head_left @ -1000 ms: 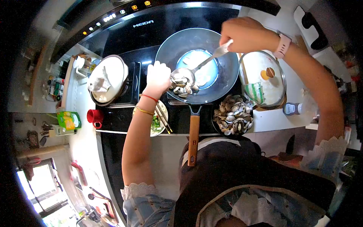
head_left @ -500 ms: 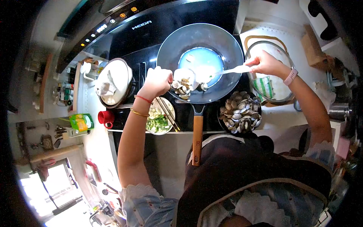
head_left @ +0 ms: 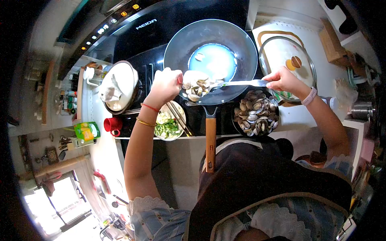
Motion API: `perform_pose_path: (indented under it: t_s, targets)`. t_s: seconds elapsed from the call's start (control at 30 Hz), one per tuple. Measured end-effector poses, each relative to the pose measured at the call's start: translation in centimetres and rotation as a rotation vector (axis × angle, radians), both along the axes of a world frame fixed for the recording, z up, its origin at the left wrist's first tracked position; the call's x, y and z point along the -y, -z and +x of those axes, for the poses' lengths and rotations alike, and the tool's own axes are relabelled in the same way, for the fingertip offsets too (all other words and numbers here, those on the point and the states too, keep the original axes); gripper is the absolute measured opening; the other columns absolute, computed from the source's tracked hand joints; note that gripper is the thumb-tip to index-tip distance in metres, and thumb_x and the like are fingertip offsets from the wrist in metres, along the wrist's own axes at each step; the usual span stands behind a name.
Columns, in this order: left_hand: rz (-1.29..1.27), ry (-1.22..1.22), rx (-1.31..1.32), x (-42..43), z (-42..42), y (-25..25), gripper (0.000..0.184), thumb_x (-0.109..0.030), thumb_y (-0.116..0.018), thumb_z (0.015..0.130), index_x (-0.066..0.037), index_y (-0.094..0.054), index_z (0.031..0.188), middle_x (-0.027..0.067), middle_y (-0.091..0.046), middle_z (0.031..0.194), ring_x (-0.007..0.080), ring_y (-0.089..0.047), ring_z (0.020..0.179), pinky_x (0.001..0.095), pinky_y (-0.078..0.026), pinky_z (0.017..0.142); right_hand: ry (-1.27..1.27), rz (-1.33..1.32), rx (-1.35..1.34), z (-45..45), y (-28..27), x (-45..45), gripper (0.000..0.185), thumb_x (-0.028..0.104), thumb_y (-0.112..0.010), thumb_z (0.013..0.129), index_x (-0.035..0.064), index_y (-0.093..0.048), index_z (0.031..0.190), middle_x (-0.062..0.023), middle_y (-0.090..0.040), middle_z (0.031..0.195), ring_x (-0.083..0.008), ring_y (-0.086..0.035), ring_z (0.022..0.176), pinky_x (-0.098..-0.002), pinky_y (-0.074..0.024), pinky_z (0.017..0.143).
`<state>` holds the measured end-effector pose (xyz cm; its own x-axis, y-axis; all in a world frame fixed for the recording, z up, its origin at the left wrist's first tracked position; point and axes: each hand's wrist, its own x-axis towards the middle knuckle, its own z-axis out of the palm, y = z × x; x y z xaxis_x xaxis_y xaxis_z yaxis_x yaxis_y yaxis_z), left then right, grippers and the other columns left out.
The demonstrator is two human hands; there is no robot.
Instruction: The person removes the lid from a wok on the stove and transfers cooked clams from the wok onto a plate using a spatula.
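My left hand point(head_left: 165, 83) is a closed fist at the near left rim of the wok point(head_left: 179, 50), gripping what looks like a pale round scoop point(head_left: 194, 76). Its handle is hidden by the fingers. Clams point(head_left: 197, 89) lie in the scoop, over the wok's near side. From the right, my right hand point(head_left: 284, 82) pinches the end of a long-handled spoon point(head_left: 243, 83), its head against the clams. Cloudy liquid point(head_left: 219, 60) glares at the wok's bottom, with a pale piece in it. The wok's wooden handle point(head_left: 210, 140) points toward me.
Right of the wok handle stands a dark pan heaped with clams point(head_left: 256, 114). Left of it are a plate of chopped greens point(head_left: 167, 128) with chopsticks point(head_left: 179, 118), a red mug point(head_left: 112, 125) and a lidded pot point(head_left: 124, 80). A glass lid point(head_left: 281, 52) lies at the right.
The spoon's head has moved left and now meets the clams in the scoop. My right hand has lowered slightly in view, and the whole view has shifted a little.
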<state>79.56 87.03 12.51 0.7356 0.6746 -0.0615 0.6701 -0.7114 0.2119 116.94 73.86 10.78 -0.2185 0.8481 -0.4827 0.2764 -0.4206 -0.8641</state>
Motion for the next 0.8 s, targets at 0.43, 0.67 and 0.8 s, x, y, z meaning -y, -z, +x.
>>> perform_pose_path:
  t_s: [0.43,0.67,0.8]
  targets:
    - [-0.048,-0.432,0.644,6.1,-2.9,-2.1,0.01,-0.005,-0.057,0.082,-0.002,-0.061,0.09,0.0078,-0.06,0.077,0.0158,-0.056,0.072,0.0268,-0.045,0.067,0.176,-0.019,0.043,2.1,-1.0,5.6,0.03,0.002,-0.063,0.076,-0.0034,-0.064,0.106,0.004,-0.054,0.062,-0.0015,-0.039,0.048,-0.0178,-0.0297,0.043]
    - [-0.291,-0.715,0.761,11.7,-8.5,1.4,0.012,-0.005,-0.057,0.085,0.002,-0.06,0.094,0.003,-0.061,0.081,0.0077,-0.055,0.072,0.0201,-0.043,0.066,0.354,-0.006,0.372,5.4,-6.8,15.3,0.03,0.007,-0.064,0.075,-0.0004,-0.066,0.104,0.0041,-0.052,0.06,-0.0028,-0.041,0.051,-0.0187,-0.0321,0.045]
    - [-0.298,-0.716,0.751,13.2,-7.8,1.4,0.011,-0.005,-0.057,0.085,0.001,-0.061,0.092,0.0032,-0.062,0.082,0.0084,-0.054,0.07,0.0208,-0.043,0.066,0.453,0.037,0.572,7.2,-7.5,22.0,0.032,0.006,-0.063,0.074,-0.0004,-0.066,0.104,0.0037,-0.053,0.064,-0.0035,-0.043,0.056,-0.0197,-0.0353,0.049]
